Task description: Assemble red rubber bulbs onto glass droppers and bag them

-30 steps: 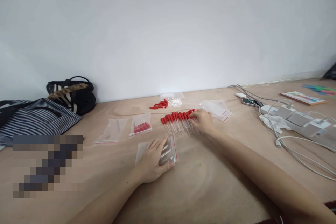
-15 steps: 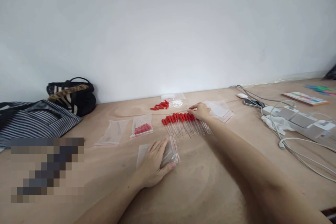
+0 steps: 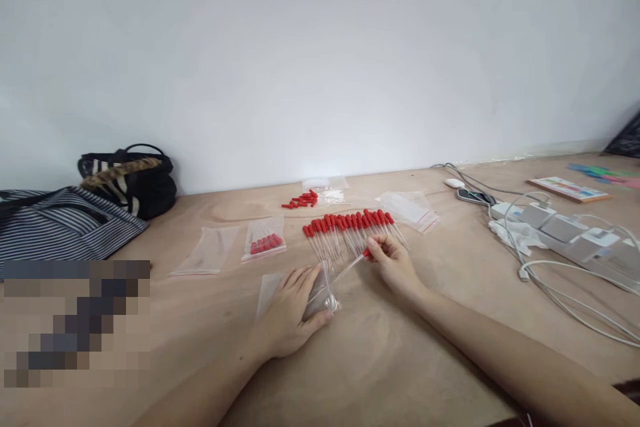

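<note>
My left hand (image 3: 290, 313) lies spread on a clear zip bag (image 3: 319, 297). Its fingers and thumb are stretched apart, and the bag's mouth gapes to the right. Between the fingertips of my right hand (image 3: 393, 263) is the red bulb of a dropper (image 3: 356, 260). Its clear stem slants down left, with the tip at the bag's mouth; whether it is inside I cannot tell. Just beyond lies a row of droppers (image 3: 345, 221) with red bulbs, stems toward me. A zip bag with several red-bulbed droppers (image 3: 265, 245) lies to the left.
Loose red bulbs (image 3: 303, 199) lie near the wall beside a bag of clear stems (image 3: 333, 195). Flat zip bags (image 3: 207, 250) lie left and right of the row. A power strip (image 3: 575, 233) with chargers and cables is at right, and a striped bag (image 3: 65, 227) at left.
My right hand has come back from the far row toward me, now with a dropper in its fingers. My left hand stays on the zip bag.
</note>
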`<state>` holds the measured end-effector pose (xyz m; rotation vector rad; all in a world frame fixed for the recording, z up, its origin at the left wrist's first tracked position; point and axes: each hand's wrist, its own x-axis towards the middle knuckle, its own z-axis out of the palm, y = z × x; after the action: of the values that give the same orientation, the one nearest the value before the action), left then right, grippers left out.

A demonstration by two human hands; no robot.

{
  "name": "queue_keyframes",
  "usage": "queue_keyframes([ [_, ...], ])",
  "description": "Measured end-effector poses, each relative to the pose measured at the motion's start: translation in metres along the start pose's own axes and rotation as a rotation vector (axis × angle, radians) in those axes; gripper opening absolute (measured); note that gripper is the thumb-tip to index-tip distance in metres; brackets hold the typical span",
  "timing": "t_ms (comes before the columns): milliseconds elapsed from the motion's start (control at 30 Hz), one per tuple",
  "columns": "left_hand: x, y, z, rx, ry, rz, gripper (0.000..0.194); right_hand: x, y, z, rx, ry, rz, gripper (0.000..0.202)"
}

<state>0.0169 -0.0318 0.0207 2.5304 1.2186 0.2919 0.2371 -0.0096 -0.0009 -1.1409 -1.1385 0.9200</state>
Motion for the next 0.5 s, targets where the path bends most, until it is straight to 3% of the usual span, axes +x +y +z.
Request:
queue_keyframes([
  [267, 0.0, 0.001, 0.0, -0.013, 0.009, 0.011, 0.064, -0.015, 0.006, 0.012, 0.051, -0.219, 0.074, 0.036],
  [500, 0.001, -0.001, 0.003, 0.008, 0.038, 0.036, 0.064, -0.017, 0.005, 0.013, -0.249, -0.489, -0.053, 0.017],
])
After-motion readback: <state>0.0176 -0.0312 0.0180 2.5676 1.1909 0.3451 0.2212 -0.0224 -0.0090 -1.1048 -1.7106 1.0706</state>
